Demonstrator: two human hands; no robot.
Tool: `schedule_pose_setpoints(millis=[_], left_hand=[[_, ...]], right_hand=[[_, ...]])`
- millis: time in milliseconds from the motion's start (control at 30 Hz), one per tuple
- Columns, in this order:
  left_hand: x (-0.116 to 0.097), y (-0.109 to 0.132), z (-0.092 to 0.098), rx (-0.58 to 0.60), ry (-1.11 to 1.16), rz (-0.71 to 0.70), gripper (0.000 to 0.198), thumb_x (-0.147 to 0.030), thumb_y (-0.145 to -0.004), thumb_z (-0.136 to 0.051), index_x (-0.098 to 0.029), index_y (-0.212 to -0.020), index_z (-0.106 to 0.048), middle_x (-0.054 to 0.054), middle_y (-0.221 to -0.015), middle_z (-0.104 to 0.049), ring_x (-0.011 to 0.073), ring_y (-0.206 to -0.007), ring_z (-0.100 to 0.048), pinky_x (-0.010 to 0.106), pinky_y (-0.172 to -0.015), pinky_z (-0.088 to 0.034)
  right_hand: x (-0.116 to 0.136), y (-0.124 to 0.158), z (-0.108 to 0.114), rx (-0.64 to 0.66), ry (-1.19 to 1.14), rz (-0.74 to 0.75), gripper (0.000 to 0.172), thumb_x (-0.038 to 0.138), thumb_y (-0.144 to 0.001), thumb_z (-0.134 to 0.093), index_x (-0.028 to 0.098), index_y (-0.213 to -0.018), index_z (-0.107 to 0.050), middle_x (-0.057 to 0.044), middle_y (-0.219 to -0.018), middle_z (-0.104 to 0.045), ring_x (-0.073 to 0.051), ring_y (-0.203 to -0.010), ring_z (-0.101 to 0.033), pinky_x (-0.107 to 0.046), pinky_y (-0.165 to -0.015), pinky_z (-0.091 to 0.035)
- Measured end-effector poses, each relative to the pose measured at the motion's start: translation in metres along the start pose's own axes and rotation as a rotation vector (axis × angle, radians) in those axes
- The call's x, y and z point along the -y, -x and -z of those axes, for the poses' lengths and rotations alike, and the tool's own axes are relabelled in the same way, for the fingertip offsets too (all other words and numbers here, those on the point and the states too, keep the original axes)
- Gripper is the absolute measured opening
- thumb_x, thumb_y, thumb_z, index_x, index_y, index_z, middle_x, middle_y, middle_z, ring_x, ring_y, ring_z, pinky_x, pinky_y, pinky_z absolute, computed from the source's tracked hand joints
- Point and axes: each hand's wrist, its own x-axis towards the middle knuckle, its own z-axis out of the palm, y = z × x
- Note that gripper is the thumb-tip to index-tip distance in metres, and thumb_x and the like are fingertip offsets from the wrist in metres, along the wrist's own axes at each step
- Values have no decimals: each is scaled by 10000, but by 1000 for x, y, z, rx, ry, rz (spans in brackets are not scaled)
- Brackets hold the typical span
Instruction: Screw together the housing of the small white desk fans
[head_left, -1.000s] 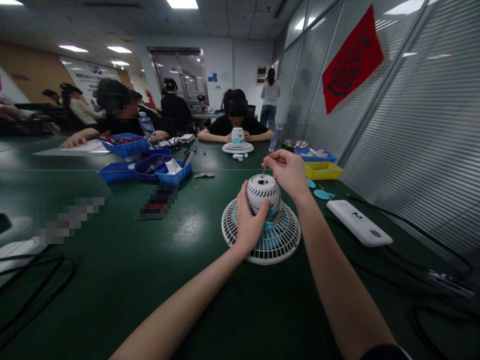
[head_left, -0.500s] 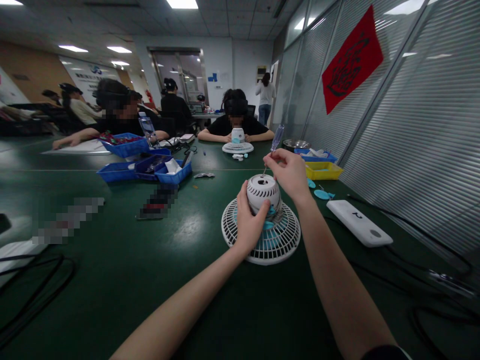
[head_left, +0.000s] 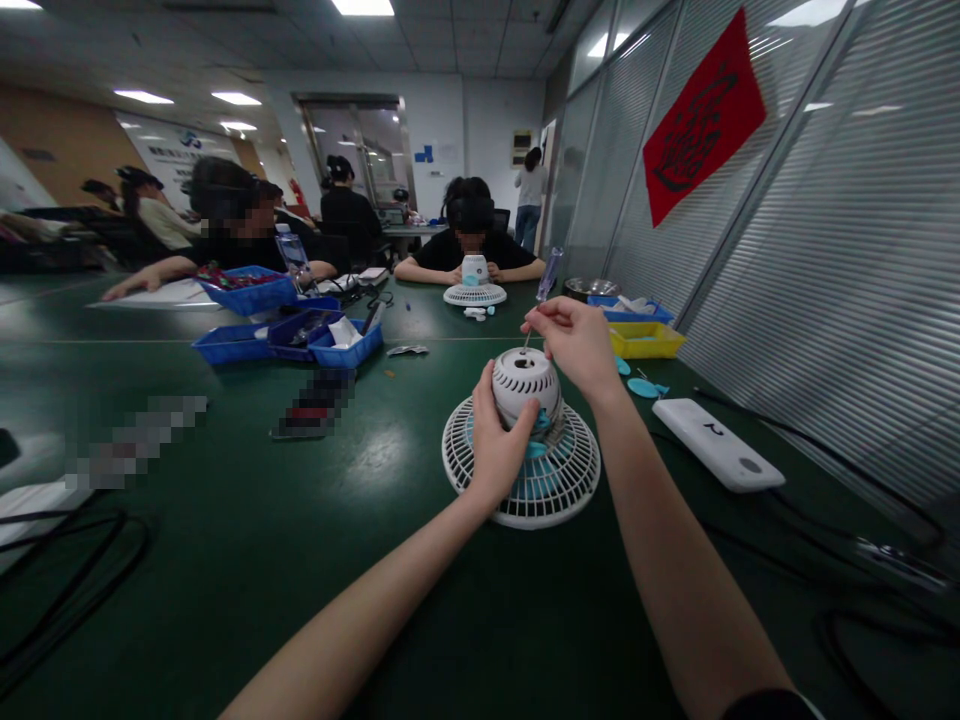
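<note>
A white fan (head_left: pixel 556 497) lies grille-down on the green table, with light blue blades showing through its bars and its rounded motor housing on top. My left hand (head_left: pixel 501 446) wraps around the left and front of that housing, thumb toward the right. Above it, my right hand (head_left: pixel 576 338) pinches a screwdriver (head_left: pixel 550 274) by its shaft, below the clear purplish handle. The tool leans slightly, and its tip meets the top of the housing beside a dark opening. Whether a screw sits under the tip is too small to tell.
Blue bins (head_left: pixel 349 347) with parts stand at the left back. A yellow tray (head_left: pixel 646 341), light blue pieces (head_left: pixel 646 388) and a white power bank-like box (head_left: pixel 718 445) with cables lie right. Across the table, a person (head_left: pixel 471 240) handles another fan (head_left: pixel 475 293).
The screwdriver handle has tilted slightly and shifted a little left, with small finger movement of my right hand. My left hand and the fan stay in place.
</note>
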Motion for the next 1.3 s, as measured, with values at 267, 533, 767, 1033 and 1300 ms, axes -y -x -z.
schedule_pose_setpoints(millis=[267, 533, 767, 1033, 1300], left_hand=[[1, -1, 0, -4, 1, -7, 656, -335, -816, -663, -277, -1421, -415, 102, -1529, -434, 278, -1451, -376, 484, -1236, -236], [0, 1, 0, -1, 3, -1, 663, -353, -823, -663, -276, -1430, -409, 100, -1517, -449, 283, -1450, -377, 486, -1234, -241], [1, 0, 0, -7, 10, -11, 658, -335, -820, -665, -283, -1427, -416, 93, -1520, -449, 280, -1451, -379, 481, -1236, -238], [0, 0, 0, -6, -3, -1, 660, -334, -815, -667, -292, -1424, -417, 90, -1523, -443, 285, -1460, -366, 480, -1235, -242], [1, 0, 0, 2, 2, 0, 659, -337, -821, -659, -284, -1426, -406, 97, -1535, -428, 280, -1463, -359, 484, -1239, -232]], right_hand=[[7, 2, 1, 28, 8, -13, 139, 204, -870, -538, 160, -796, -647, -68, -797, -742, -109, -571, -612, -219, -446, -411], [3, 1, 3, -18, 192, 66, 160, 295, -863, -594, 188, -749, -631, -52, -787, -724, -130, -588, -590, -269, -540, -452], [2, 1, 2, -11, 158, 50, 166, 311, -836, -662, 199, -724, -612, -33, -738, -702, -138, -603, -594, -288, -584, -462], [4, 1, 1, -3, 39, -26, 148, 226, -829, -673, 183, -707, -599, -39, -726, -705, -127, -585, -604, -273, -568, -455], [2, 1, 0, 32, 28, -20, 151, 206, -887, -534, 173, -800, -654, -61, -830, -741, -105, -559, -583, -227, -464, -390]])
